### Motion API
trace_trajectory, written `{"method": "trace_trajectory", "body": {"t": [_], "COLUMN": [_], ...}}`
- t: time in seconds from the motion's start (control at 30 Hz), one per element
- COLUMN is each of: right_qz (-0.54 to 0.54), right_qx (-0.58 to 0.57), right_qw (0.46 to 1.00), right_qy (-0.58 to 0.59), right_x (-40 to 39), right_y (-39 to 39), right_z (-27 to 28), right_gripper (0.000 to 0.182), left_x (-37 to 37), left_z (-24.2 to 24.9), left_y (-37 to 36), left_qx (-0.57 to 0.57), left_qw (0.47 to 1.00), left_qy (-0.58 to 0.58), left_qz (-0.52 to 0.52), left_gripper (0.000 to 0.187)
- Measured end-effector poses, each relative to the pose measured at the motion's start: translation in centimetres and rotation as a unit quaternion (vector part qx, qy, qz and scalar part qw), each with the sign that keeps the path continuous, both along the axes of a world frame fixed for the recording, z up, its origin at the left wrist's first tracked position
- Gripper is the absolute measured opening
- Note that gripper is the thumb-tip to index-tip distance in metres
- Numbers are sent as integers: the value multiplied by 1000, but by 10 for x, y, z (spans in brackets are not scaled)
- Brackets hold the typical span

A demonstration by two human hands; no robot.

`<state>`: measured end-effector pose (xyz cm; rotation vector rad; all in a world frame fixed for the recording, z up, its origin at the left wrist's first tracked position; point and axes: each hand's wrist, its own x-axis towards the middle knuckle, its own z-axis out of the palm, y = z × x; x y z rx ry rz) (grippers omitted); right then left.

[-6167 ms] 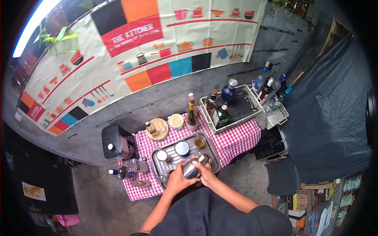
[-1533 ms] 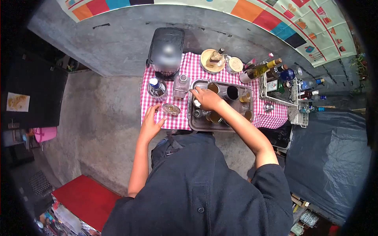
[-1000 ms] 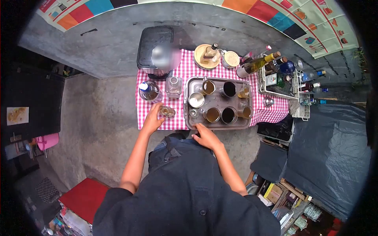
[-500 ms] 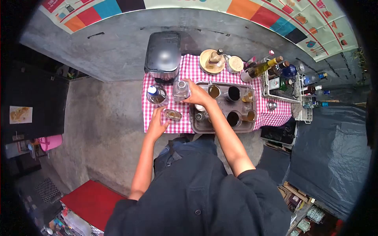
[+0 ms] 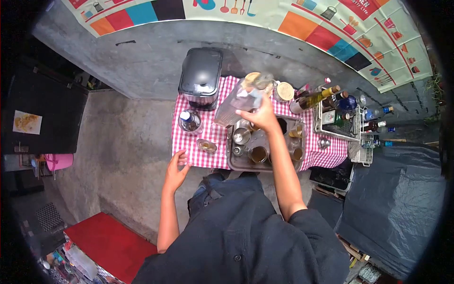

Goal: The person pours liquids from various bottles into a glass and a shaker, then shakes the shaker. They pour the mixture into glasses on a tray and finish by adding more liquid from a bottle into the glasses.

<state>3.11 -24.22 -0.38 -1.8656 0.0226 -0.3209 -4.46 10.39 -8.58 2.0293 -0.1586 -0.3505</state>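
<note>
My right hand (image 5: 261, 116) is closed around a large clear bottle (image 5: 235, 105), which it holds tilted above the back left of the brown tray (image 5: 231, 163). The bottle's upper end is blurred. My left hand (image 5: 176, 171) holds nothing, its fingers apart, at the table's front edge. Just beyond it stands a small glass container (image 5: 206, 146) with something brownish inside. A clear bottle with a white cap (image 5: 189, 121) stands behind that. On the tray are a metal cup (image 5: 241, 136), a mug of dark liquid (image 5: 258, 154) and several glasses, some partly hidden by my right arm.
A black lidded bin (image 5: 202, 75) stands at the back left of the checked tablecloth (image 5: 182, 154). Behind the tray is a lidded jar (image 5: 284, 91). To the right, a wire basket (image 5: 338, 125) holds several bottles, with a tall yellow-green bottle (image 5: 312, 100) beside it.
My right hand has raised the clear bottle off the tablecloth and tilted it, moving right over the tray. My left hand has drawn back from the small glass container. The head view has shifted slightly.
</note>
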Motion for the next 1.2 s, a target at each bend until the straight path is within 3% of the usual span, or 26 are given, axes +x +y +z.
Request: {"method": "trace_trajectory", "body": {"t": [0.1, 0.27, 0.33, 0.4, 0.47, 0.53, 0.6, 0.67, 0.77, 1.0, 1.03, 1.2], "right_qz": [52, 4, 18, 3, 1, 21, 39, 105, 114, 49, 50, 39], "right_qx": [208, 129, 159, 119, 154, 158, 91, 210, 164, 97, 45, 26], "right_qw": [975, 988, 987, 992, 988, 987, 995, 971, 978, 987, 991, 992], "right_qy": [-58, -88, -1, 27, 32, 10, 11, 49, 65, 115, 120, 117], "right_x": [-11, -22, -41, -59, -76, -94, -112, -124, -143, -180, -184, -193], "right_y": [-27, -50, -54, -70, -93, -110, -144, -148, -162, -193, -198, -210], "right_z": [54, 13, 18, 8, -3, 2, -6, 12, 19, 11, 13, 14], "right_gripper": [82, 79, 76, 72, 70, 70, 70, 72, 79, 75, 78, 79], "left_x": [-7, -21, -33, -46, -54, -58, -56, -56, -53, -45, -45, -48], "left_z": [-14, -5, -2, -6, -14, -23, -36, -66, -69, -98, -102, -113], "left_y": [-3, -44, -59, -77, -100, -129, -151, -168, -193, -217, -218, -219], "left_qx": [-58, -88, -51, -28, 14, 107, 122, 149, 177, 200, 200, 156], "left_qw": [997, 992, 994, 994, 996, 993, 991, 988, 984, 979, 978, 983], "left_qy": [51, 67, 90, 101, 86, -12, 24, -15, 5, -42, -47, -56], "left_qz": [16, 54, 26, 33, -20, -38, -45, -45, -26, 22, 29, 77], "left_gripper": [49, 45, 41, 39, 43, 51, 63, 69, 73, 71, 68, 58]}}
